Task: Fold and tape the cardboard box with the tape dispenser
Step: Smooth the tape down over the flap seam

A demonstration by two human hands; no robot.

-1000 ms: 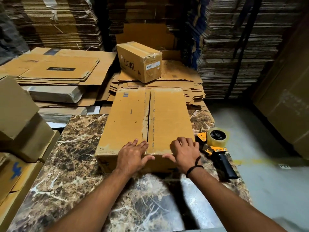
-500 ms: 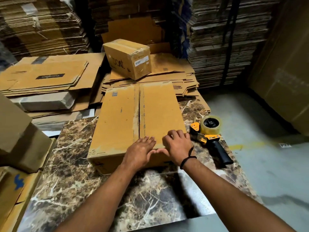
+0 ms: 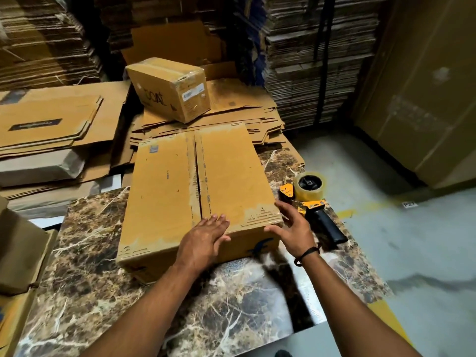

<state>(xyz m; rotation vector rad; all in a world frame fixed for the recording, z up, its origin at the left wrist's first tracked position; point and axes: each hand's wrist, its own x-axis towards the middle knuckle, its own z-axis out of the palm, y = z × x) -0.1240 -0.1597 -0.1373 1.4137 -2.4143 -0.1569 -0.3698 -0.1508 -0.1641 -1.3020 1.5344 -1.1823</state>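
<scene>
Right now the marble surface (image 3: 85, 274) carries your cardboard box (image 3: 180, 186), flaps folded shut, seam untaped. Your left hand (image 3: 203, 240) lies flat and spread on its near edge; your right hand (image 3: 292, 228) hovers open at its right corner. Tape dispenser (image 3: 313, 202) lies just beside it.

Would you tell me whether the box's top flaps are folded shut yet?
Folded shut: both flaps of the cardboard box lie flat, meeting along the centre seam; no tape is visible.
</scene>
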